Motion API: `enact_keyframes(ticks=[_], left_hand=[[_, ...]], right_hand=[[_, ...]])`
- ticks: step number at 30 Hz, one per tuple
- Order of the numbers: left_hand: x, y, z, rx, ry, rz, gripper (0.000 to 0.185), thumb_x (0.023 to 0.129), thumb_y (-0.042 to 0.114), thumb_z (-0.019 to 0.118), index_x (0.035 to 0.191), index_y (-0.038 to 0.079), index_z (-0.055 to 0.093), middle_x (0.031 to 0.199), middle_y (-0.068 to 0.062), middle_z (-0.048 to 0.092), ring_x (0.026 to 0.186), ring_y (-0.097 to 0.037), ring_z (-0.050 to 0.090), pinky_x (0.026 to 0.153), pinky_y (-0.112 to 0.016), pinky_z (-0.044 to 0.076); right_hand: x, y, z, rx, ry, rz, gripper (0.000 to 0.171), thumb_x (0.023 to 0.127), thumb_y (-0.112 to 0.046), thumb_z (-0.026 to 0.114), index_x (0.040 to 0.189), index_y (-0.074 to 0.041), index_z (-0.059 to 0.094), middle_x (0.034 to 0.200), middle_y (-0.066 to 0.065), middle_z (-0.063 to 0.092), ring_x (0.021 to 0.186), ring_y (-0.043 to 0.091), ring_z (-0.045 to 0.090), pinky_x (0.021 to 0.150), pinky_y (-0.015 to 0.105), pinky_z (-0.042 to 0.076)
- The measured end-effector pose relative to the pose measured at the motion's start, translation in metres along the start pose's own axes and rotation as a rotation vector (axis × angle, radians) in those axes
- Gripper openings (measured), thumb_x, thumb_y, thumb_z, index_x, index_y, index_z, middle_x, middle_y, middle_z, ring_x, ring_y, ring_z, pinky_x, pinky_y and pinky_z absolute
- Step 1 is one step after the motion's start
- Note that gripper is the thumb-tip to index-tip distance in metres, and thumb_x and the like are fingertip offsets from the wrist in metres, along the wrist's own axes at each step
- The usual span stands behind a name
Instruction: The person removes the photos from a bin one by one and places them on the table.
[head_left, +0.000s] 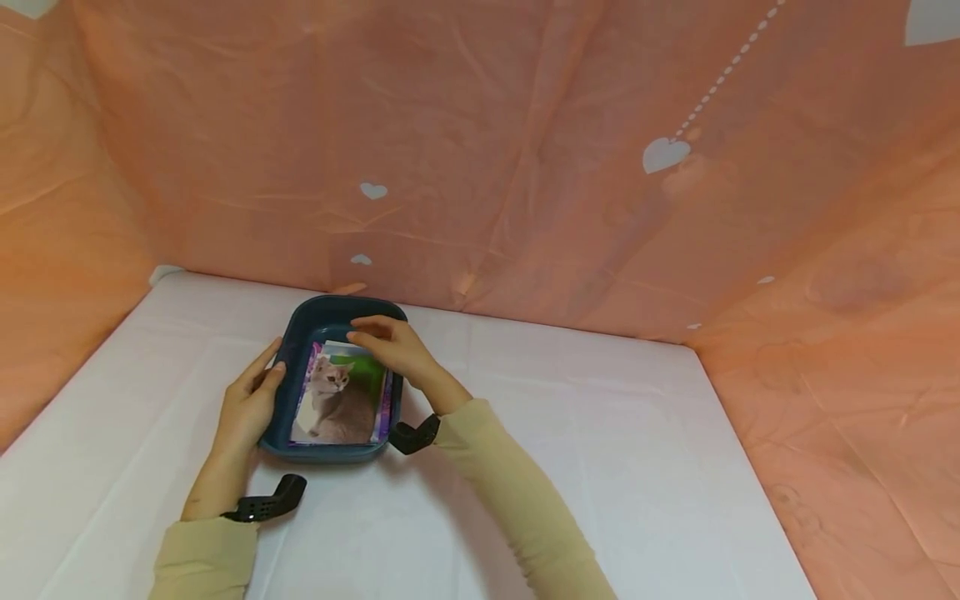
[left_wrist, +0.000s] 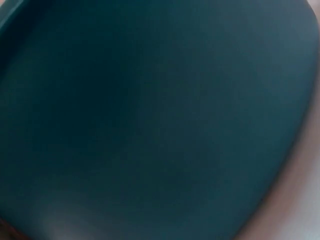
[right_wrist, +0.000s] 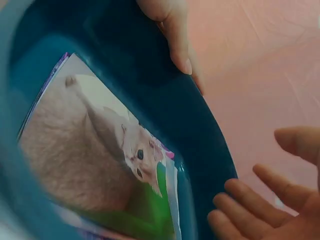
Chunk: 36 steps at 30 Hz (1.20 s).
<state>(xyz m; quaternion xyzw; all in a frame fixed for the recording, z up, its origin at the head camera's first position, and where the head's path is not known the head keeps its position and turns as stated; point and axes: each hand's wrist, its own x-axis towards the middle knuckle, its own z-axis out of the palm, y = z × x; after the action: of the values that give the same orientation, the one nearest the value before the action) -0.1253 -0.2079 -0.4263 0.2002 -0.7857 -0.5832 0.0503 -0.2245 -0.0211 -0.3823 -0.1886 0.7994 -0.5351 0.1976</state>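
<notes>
A dark teal plastic bin (head_left: 333, 454) sits on the white table, tilted toward the viewer. Inside lies a stack of picture cards (head_left: 347, 408), the top one showing a grey cat against green, with purple edges peeking out below. My left hand (head_left: 251, 402) grips the bin's left wall, thumb over the rim and fingers outside, as the right wrist view also shows. Over the far right part of the bin hovers my right hand (head_left: 396, 346), its fingers extended and apart with nothing in them. The bin's blurred wall (left_wrist: 165, 115) fills the left wrist view.
A white cloth (head_left: 570, 450) covers the table. Orange-pink sheeting (head_left: 487, 150) with white hearts rises behind it and at both sides. Black wrist cameras (head_left: 272, 500) are strapped to both wrists.
</notes>
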Motion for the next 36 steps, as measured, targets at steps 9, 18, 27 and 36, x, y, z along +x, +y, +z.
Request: enact_keyframes(ticks=[9, 18, 27, 36], left_hand=[[-0.002, 0.0, 0.004, 0.021, 0.006, 0.015, 0.048, 0.103, 0.035, 0.038, 0.15, 0.027, 0.032, 0.141, -0.025, 0.046, 0.119, -0.028, 0.046, 0.088, -0.027, 0.036], [-0.004, 0.002, 0.006, -0.013, -0.005, 0.007, 0.049, 0.103, 0.035, 0.039, 0.15, 0.025, 0.031, 0.146, -0.024, 0.041, 0.128, -0.032, 0.042, 0.1, -0.039, 0.036], [-0.006, 0.002, 0.007, -0.02, -0.01, 0.01, 0.049, 0.103, 0.035, 0.038, 0.15, 0.026, 0.031, 0.146, -0.024, 0.041, 0.126, -0.033, 0.044, 0.096, -0.034, 0.04], [-0.006, 0.002, 0.006, -0.056, -0.021, -0.012, 0.049, 0.103, 0.034, 0.038, 0.151, 0.026, 0.03, 0.153, -0.02, 0.031, 0.139, -0.038, 0.029, 0.112, -0.055, 0.023]], right_hand=[[0.008, -0.008, 0.005, -0.086, -0.012, 0.149, 0.04, 0.093, -0.028, 0.061, 0.128, -0.01, 0.061, 0.131, 0.01, 0.06, 0.122, 0.025, 0.053, 0.099, 0.038, 0.044], [0.011, -0.006, 0.009, -0.059, -0.009, 0.216, 0.039, 0.091, -0.025, 0.062, 0.124, -0.005, 0.064, 0.136, 0.011, 0.054, 0.124, 0.025, 0.05, 0.102, 0.038, 0.041], [0.012, -0.002, 0.013, -0.043, 0.041, 0.235, 0.033, 0.09, -0.023, 0.063, 0.118, -0.006, 0.067, 0.132, 0.011, 0.057, 0.117, 0.025, 0.053, 0.096, 0.036, 0.045], [0.012, 0.001, 0.015, -0.035, -0.002, 0.22, 0.027, 0.09, -0.016, 0.063, 0.114, -0.006, 0.071, 0.129, 0.009, 0.06, 0.116, 0.022, 0.055, 0.096, 0.032, 0.045]])
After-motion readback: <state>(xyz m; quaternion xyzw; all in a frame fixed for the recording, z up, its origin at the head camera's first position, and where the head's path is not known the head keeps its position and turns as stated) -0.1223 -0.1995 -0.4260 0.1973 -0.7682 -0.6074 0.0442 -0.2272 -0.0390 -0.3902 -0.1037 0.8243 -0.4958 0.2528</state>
